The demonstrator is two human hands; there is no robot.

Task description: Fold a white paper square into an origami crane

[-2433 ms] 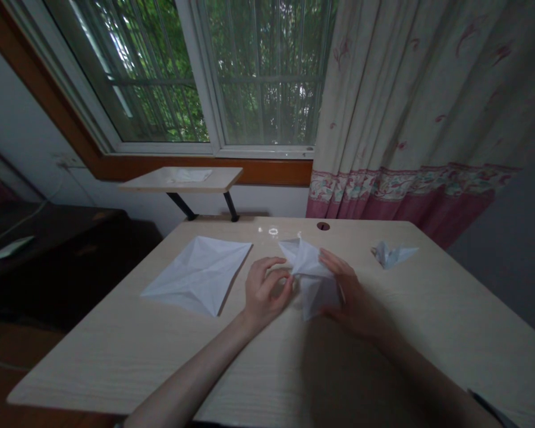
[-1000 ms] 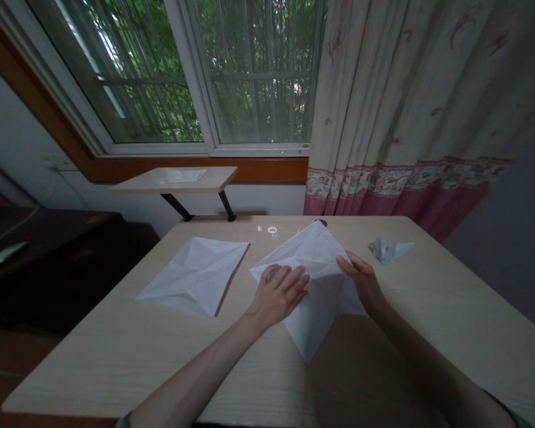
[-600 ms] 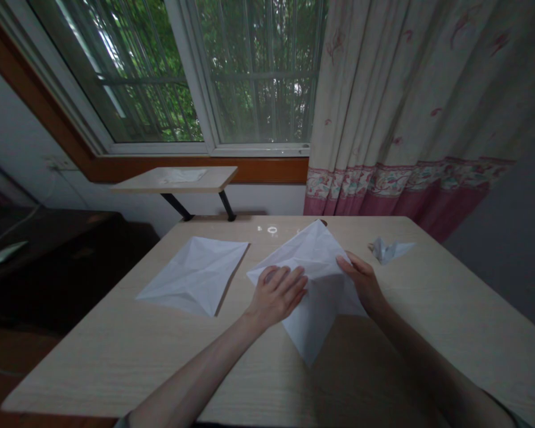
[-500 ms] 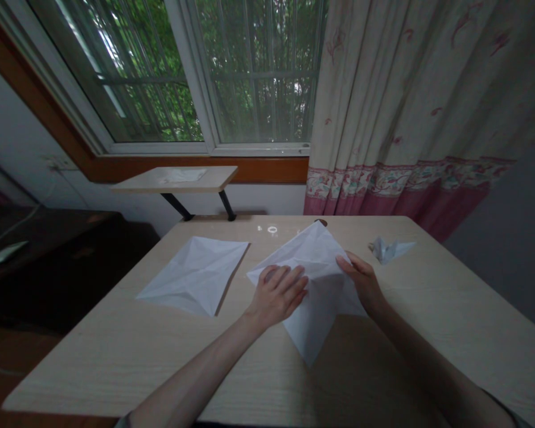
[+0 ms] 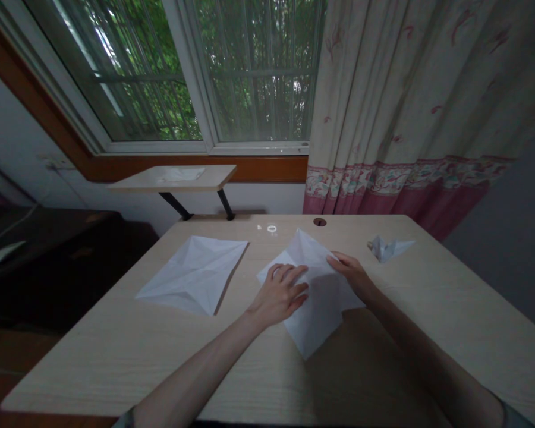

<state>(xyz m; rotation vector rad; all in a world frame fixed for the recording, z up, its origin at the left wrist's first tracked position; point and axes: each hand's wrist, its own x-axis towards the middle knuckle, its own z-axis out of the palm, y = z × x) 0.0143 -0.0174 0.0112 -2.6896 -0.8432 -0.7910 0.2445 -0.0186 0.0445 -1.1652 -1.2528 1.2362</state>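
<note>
A creased white sheet of paper (image 5: pixel 314 315) is between my two hands above the middle of the table, partly folded, with corners pointing away and toward me. My left hand (image 5: pixel 282 294) rests on its left part, fingers bent and spread apart. On the upper right edge my right hand (image 5: pixel 354 276) pinches the paper between thumb and fingers. Part of the left corner is hidden behind my left hand. To the left, a second creased white sheet (image 5: pixel 196 273) lies open on the table. A small folded paper figure (image 5: pixel 389 248) sits to the right, apart from my hands.
The pale wooden table (image 5: pixel 116 362) has a round dark hole (image 5: pixel 320 222) at its back edge. A raised shelf (image 5: pixel 138 182) on black legs stands at the back left, with white paper (image 5: pixel 181 174) on it. Behind are a window and a floral curtain (image 5: pixel 374 107).
The sheet's far corner has come down and to the left, uncovering the round hole. My right hand has shifted slightly left with the paper's edge. The left hand has barely moved.
</note>
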